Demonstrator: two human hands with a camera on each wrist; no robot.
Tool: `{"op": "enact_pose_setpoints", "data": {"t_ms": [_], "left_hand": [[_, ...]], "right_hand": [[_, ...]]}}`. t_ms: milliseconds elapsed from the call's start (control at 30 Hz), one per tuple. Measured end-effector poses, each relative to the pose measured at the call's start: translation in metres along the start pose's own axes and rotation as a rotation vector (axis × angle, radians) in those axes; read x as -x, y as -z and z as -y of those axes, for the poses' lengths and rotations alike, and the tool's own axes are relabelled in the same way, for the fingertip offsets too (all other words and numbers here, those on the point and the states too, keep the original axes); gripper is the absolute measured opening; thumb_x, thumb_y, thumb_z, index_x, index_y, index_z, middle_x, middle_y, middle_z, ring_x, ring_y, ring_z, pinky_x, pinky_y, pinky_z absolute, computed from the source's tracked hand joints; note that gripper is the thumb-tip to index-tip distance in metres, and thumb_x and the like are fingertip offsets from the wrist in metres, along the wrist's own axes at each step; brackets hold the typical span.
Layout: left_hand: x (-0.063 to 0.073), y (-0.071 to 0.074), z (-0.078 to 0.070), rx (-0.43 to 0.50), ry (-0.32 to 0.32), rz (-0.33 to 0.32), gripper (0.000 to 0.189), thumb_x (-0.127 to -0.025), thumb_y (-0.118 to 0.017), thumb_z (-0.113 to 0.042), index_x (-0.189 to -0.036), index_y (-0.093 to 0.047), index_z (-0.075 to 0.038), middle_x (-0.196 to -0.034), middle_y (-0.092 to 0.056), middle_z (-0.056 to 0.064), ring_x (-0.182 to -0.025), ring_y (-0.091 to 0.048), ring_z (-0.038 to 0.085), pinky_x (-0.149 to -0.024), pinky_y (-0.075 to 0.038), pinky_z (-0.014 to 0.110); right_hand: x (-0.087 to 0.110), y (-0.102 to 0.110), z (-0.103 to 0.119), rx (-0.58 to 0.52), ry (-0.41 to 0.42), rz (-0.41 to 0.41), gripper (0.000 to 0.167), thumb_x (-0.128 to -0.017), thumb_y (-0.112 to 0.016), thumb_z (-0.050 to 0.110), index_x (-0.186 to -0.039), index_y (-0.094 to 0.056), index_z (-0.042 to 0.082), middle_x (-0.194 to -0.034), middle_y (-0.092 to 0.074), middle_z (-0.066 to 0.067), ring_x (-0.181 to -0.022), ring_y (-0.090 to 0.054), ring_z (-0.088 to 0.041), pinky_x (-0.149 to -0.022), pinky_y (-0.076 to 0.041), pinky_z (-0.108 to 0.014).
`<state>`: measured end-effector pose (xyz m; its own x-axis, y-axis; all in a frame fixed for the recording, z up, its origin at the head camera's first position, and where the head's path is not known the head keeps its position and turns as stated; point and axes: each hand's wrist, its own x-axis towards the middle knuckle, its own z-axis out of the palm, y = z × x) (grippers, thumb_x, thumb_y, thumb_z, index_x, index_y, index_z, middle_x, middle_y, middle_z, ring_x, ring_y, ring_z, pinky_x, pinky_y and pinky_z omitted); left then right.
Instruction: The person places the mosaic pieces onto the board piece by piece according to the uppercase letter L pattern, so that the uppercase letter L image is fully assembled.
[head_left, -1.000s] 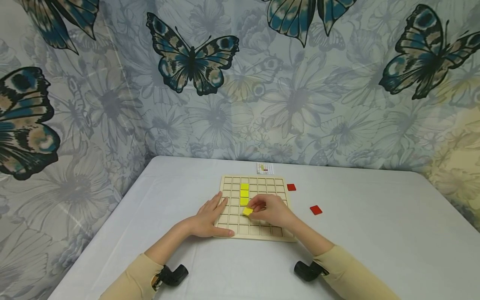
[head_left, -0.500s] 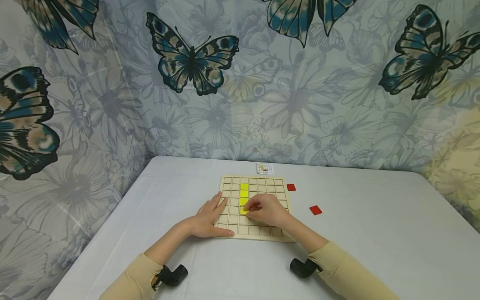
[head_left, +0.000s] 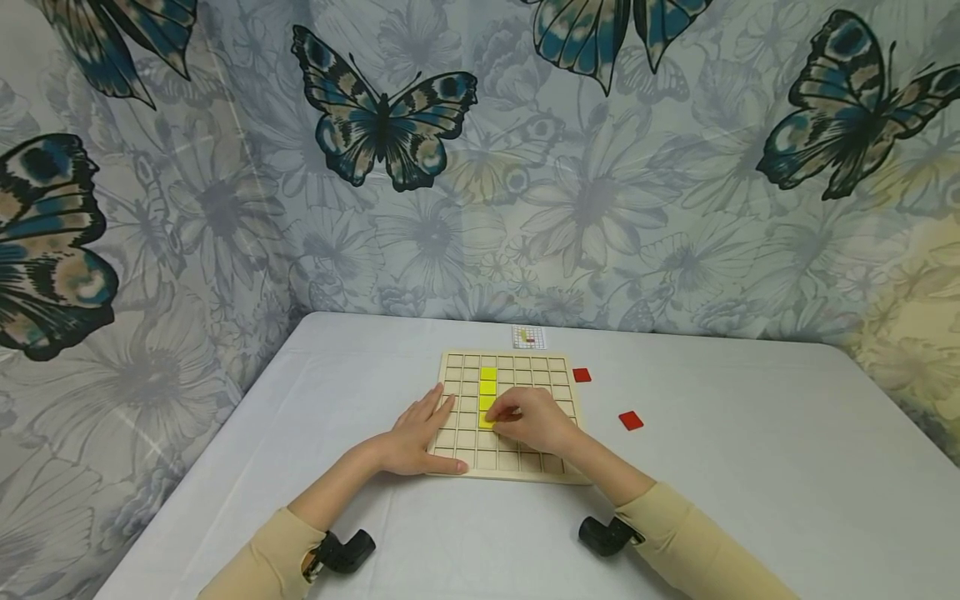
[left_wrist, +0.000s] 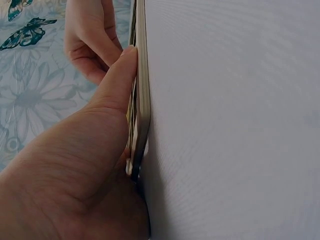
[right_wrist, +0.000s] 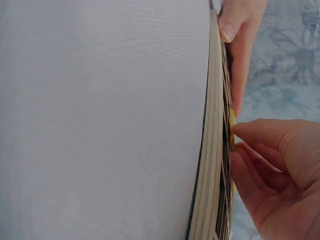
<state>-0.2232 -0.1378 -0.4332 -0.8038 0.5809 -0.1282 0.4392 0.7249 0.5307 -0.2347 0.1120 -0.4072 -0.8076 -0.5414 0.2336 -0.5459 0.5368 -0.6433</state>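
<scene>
A wooden grid board (head_left: 551, 367) lies on the white table. Three yellow tiles (head_left: 488, 387) fill one column of cells. Just below them a fourth yellow tile (head_left: 486, 422) lies in its cell, with my right hand (head_left: 510, 415) pinching it in curled fingertips. The right wrist view shows that tile (right_wrist: 232, 122) as a thin yellow edge at my right hand's thumb tip (right_wrist: 245, 131), against the board (right_wrist: 214, 150). My left hand (head_left: 420, 433) rests flat on the board's left side, its thumb (left_wrist: 117, 85) along the board's edge (left_wrist: 142, 100).
Two red tiles lie on the table to the right of the board, one (head_left: 581, 375) near its far corner and one (head_left: 631, 421) further out. A small printed card (head_left: 528, 337) sits behind the board. A butterfly-patterned curtain (head_left: 375, 125) hangs close behind and to the left.
The fourth yellow tile, held tilted above the board a second ago, now lies down in the cell below the column. My right hand shifted slightly left with it. The left hand stayed put.
</scene>
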Motion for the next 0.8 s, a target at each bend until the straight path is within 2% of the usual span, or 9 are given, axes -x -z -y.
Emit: {"op": "enact_pose_setpoints", "data": {"t_ms": [200, 333, 633, 800], "left_hand": [[0.001, 0.001, -0.002, -0.001, 0.002, 0.002, 0.113, -0.082, -0.061, -0.069, -0.157, -0.005, -0.006, -0.162, 0.013, 0.012, -0.148, 0.010, 0.025, -0.117, 0.000, 0.047], [0.003, 0.004, -0.006, 0.001, -0.005, 0.003, 0.111, -0.083, -0.063, -0.066, -0.156, -0.007, -0.003, -0.161, 0.011, 0.016, -0.148, 0.008, 0.029, -0.117, -0.001, 0.050], [0.005, 0.008, -0.013, 0.000, 0.007, 0.009, 0.107, -0.086, -0.066, -0.058, -0.156, -0.009, -0.001, -0.161, 0.008, 0.020, -0.148, 0.006, 0.032, -0.117, -0.002, 0.051], [0.006, 0.008, -0.013, 0.017, 0.010, 0.005, 0.107, -0.085, -0.068, -0.056, -0.156, -0.009, -0.001, -0.161, 0.009, 0.019, -0.148, 0.006, 0.032, -0.117, -0.002, 0.051]], "right_hand": [[0.000, 0.000, -0.002, -0.011, 0.000, 0.008, 0.010, -0.082, -0.076, 0.002, -0.090, -0.075, 0.007, -0.087, -0.070, 0.002, -0.083, -0.063, -0.013, -0.078, -0.054, -0.026], [0.001, 0.002, -0.002, -0.025, -0.040, 0.001, 0.009, -0.083, -0.076, 0.005, -0.091, -0.075, 0.009, -0.088, -0.069, 0.002, -0.082, -0.063, -0.011, -0.078, -0.054, -0.028], [0.006, 0.016, -0.005, -0.112, -0.229, -0.045, 0.004, -0.087, -0.073, 0.016, -0.091, -0.075, 0.016, -0.089, -0.068, 0.007, -0.085, -0.062, -0.013, -0.074, -0.051, -0.031], [0.008, 0.026, -0.012, -0.161, -0.342, -0.086, 0.006, -0.087, -0.074, 0.018, -0.092, -0.076, 0.016, -0.090, -0.068, 0.005, -0.086, -0.061, -0.014, -0.077, -0.048, -0.033]]}}
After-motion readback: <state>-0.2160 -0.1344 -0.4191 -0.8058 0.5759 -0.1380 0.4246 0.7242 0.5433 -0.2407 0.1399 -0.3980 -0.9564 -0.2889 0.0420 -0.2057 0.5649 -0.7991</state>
